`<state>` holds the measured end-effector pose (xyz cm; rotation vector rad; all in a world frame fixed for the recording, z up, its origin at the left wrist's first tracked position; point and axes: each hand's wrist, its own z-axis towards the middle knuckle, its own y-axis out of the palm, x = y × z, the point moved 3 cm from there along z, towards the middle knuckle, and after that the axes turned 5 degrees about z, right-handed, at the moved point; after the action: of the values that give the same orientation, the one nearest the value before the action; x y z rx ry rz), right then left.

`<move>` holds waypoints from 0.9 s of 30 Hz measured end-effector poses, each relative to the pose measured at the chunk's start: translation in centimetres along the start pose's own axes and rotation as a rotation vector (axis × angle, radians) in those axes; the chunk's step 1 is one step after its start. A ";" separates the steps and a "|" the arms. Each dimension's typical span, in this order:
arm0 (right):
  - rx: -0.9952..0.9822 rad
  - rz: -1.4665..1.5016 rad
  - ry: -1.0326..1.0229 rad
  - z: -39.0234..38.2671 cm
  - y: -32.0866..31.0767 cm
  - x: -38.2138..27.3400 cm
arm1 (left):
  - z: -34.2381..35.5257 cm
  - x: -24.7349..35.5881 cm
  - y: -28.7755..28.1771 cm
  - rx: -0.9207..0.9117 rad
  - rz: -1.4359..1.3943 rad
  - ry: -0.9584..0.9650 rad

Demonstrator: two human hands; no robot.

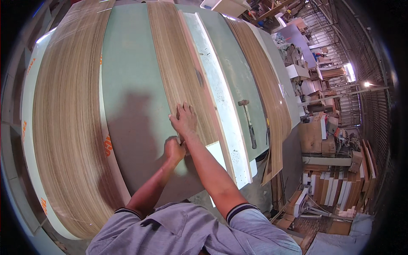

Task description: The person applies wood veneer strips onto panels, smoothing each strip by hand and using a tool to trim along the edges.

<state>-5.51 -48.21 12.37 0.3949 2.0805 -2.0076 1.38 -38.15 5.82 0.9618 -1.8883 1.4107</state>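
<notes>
Wood-grain strip left of the pale rail, hands close together at its near end.
Brown, long, finely streaked lengthwise. Right hand flat, fingers spread; left hand curled, farther from the rail, can't tell whether it's clamped on anything.

TEXT: orange lettering | ON: white edges of wide wood-grain sheet | repeated, both sides
</notes>
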 end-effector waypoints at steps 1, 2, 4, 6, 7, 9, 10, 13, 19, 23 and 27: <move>-0.007 -0.016 0.021 0.0 -0.4 0.8 | 0.4 1.5 -0.4 -0.007 -0.063 -0.072; -0.007 -0.014 0.020 0.0 -0.6 0.6 | 1.5 1.2 -0.3 -0.005 -0.061 -0.073; 0.094 0.029 -0.154 -0.3 -2.0 0.4 | 3.8 0.8 -0.6 0.103 -0.067 -0.009; 0.130 0.160 -0.184 -2.2 -3.4 0.2 | 6.5 0.6 -1.7 0.107 -0.026 0.007; 0.171 0.285 -0.212 -3.8 -4.3 0.3 | 7.9 0.7 -2.2 0.111 0.010 0.029; 0.246 0.280 -0.254 -7.9 -5.2 0.8 | 11.2 0.0 -2.8 0.115 -0.014 -0.042; 0.236 0.310 -0.240 -10.2 -5.4 1.1 | 12.7 -0.6 -3.3 0.118 -0.035 -0.115; 0.188 0.338 -0.136 -17.2 -6.5 2.9 | 16.2 -0.1 -5.0 0.156 -0.060 -0.116; 0.051 0.292 0.014 -27.9 -7.0 7.4 | 20.0 3.0 -7.6 0.048 -0.044 -0.158; -0.016 0.289 0.059 -31.2 -7.0 8.6 | 22.1 2.0 -8.4 0.153 0.046 -0.154; -0.014 0.225 0.107 -34.4 -7.0 10.2 | 22.6 4.2 -8.8 0.165 0.053 -0.133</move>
<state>-16.63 -13.63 16.79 0.7145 2.0068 -1.8780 5.45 -62.37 7.91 1.1163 -1.9291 1.5885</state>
